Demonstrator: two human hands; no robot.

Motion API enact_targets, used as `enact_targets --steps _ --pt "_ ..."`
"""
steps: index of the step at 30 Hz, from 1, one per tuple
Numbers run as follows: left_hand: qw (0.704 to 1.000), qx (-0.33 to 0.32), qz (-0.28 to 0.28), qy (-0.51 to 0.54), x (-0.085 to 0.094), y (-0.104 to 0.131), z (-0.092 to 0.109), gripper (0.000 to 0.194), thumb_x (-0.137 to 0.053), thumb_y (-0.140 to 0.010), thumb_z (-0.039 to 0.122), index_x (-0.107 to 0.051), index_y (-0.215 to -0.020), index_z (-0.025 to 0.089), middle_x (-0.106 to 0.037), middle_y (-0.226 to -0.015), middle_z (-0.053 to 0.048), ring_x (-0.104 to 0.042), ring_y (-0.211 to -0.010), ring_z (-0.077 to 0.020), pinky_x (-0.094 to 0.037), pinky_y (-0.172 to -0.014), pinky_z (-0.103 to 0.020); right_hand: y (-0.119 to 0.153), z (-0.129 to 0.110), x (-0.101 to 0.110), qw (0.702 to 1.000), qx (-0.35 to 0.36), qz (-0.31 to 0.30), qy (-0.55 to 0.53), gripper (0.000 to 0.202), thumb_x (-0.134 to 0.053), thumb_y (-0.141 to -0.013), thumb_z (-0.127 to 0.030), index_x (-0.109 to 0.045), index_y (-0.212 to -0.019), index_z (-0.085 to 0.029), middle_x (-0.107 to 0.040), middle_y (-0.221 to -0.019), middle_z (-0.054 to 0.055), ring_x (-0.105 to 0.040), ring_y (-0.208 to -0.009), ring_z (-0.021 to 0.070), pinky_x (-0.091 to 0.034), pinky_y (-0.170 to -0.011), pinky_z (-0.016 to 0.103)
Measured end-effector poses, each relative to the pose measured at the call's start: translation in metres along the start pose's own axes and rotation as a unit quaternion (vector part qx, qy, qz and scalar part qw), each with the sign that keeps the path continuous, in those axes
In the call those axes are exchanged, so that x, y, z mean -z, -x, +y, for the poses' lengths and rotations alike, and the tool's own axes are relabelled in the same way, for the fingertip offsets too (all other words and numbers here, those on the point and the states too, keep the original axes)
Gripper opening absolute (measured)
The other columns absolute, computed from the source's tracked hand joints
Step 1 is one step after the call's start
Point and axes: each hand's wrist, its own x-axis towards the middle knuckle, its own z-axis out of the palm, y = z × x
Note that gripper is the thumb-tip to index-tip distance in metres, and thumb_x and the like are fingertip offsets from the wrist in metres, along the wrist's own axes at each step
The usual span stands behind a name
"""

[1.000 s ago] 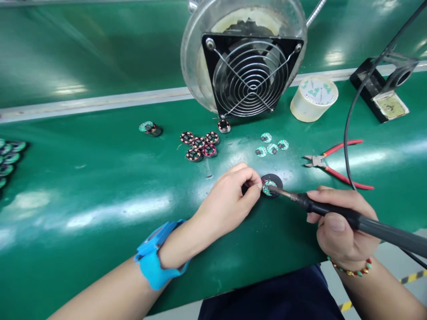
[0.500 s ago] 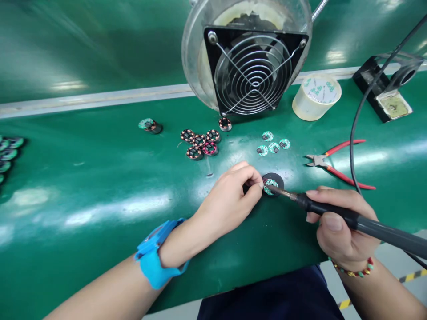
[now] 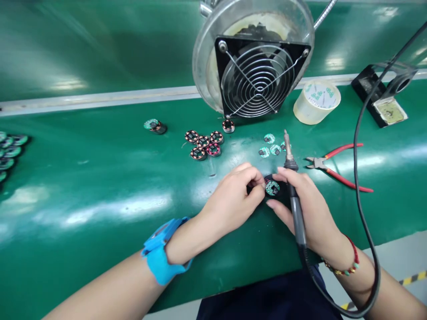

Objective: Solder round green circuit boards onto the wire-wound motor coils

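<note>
My left hand [image 3: 238, 191], with a blue band on its wrist, is closed in a pinch at the left edge of a small round green circuit board [image 3: 272, 188]. What its fingertips hold is too small to make out. My right hand [image 3: 308, 204] holds a soldering iron [image 3: 298, 218] whose tip points up and away, over the loose boards. The thumb and index finger of that hand are apart at the right side of the round board. A dark round base under the board is mostly hidden.
A fan [image 3: 260, 82] stands behind, with copper-wound rings [image 3: 203, 142] and round boards [image 3: 275, 150] before it. To the right are a tape roll [image 3: 316, 101], red-handled cutters [image 3: 318, 163], an iron stand [image 3: 376, 95] and a looping cable [image 3: 358, 178]. More boards [image 3: 10, 151] lie far left.
The iron has swung from the board to point upward, and my right hand has moved left to the board's side. My left hand stays pinched beside the board.
</note>
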Motion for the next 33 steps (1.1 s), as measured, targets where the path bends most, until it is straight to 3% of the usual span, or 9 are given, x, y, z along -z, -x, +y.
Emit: enact_targets --steps 10,16,19,23,27,30,33 --pt "0.998 -0.051 -0.015 0.037 0.006 -0.002 -0.009 0.015 -0.049 -0.083 0.009 -0.055 -0.071 0.018 -0.055 -0.077 0.001 -0.051 -0.070 -0.0116 -0.039 -0.064 -0.026 -0.001 -0.003 -0.007 1.000 0.008 0.028 -0.005 0.047 -0.054 -0.090 -0.014 -0.042 -0.134 -0.027 -0.068 -0.102 0.006 -0.064 -0.093 0.0238 -0.054 -0.081 0.042" --pt "0.997 -0.057 -0.007 0.051 0.008 -0.003 -0.013 0.010 -0.048 -0.084 0.011 -0.054 -0.081 0.019 -0.055 -0.080 0.001 -0.052 -0.073 -0.0131 -0.042 -0.066 -0.027 0.003 -0.001 -0.010 1.000 -0.009 0.013 0.003 0.048 -0.052 -0.092 -0.019 -0.038 -0.137 -0.025 -0.067 -0.108 0.008 -0.064 -0.095 0.0249 -0.055 -0.079 0.043" --pt "0.996 -0.071 -0.043 0.036 0.008 -0.001 -0.014 0.026 -0.049 -0.079 0.005 -0.052 -0.100 0.020 -0.058 -0.096 -0.002 -0.055 -0.088 -0.0161 -0.047 -0.079 -0.031 0.004 -0.001 -0.010 1.000 -0.004 0.014 0.024 0.044 -0.050 -0.093 -0.018 -0.041 -0.135 -0.023 -0.067 -0.102 0.008 -0.062 -0.089 0.0244 -0.055 -0.075 0.042" --pt "0.986 -0.137 -0.096 -0.011 0.003 0.001 -0.013 0.043 -0.057 -0.078 0.007 -0.049 -0.118 0.019 -0.055 -0.118 -0.008 -0.049 -0.111 -0.0222 -0.043 -0.097 -0.040 0.006 -0.003 -0.007 0.999 0.019 0.033 0.000 0.047 -0.050 -0.091 -0.013 -0.041 -0.136 -0.025 -0.066 -0.104 0.007 -0.061 -0.089 0.0228 -0.055 -0.077 0.041" --pt "0.985 -0.142 -0.088 -0.048 -0.004 -0.003 -0.009 0.022 -0.057 -0.087 0.016 -0.056 -0.109 0.018 -0.058 -0.111 -0.009 -0.050 -0.105 -0.0238 -0.043 -0.093 -0.042 0.007 0.000 -0.003 0.995 -0.004 0.059 -0.079 0.052 -0.056 -0.088 -0.011 -0.041 -0.134 -0.029 -0.065 -0.113 0.006 -0.064 -0.101 0.0217 -0.056 -0.087 0.041" --pt "0.986 -0.142 -0.088 -0.028 -0.004 -0.008 -0.007 0.013 -0.057 -0.089 0.020 -0.059 -0.101 0.018 -0.059 -0.104 -0.008 -0.052 -0.100 -0.0225 -0.044 -0.090 -0.040 0.009 0.002 0.000 0.987 -0.055 0.068 -0.136 0.048 -0.060 -0.088 -0.015 -0.043 -0.131 -0.028 -0.065 -0.114 0.006 -0.065 -0.104 0.0202 -0.056 -0.091 0.039" --pt "0.988 -0.116 -0.095 0.018 0.002 -0.010 -0.008 0.006 -0.059 -0.087 0.020 -0.058 -0.093 0.017 -0.058 -0.091 -0.003 -0.053 -0.084 -0.0177 -0.045 -0.078 -0.033 0.011 0.003 0.003 0.978 -0.074 0.061 -0.184 0.048 -0.062 -0.087 -0.015 -0.044 -0.130 -0.028 -0.067 -0.112 0.005 -0.066 -0.104 0.0187 -0.056 -0.090 0.035"
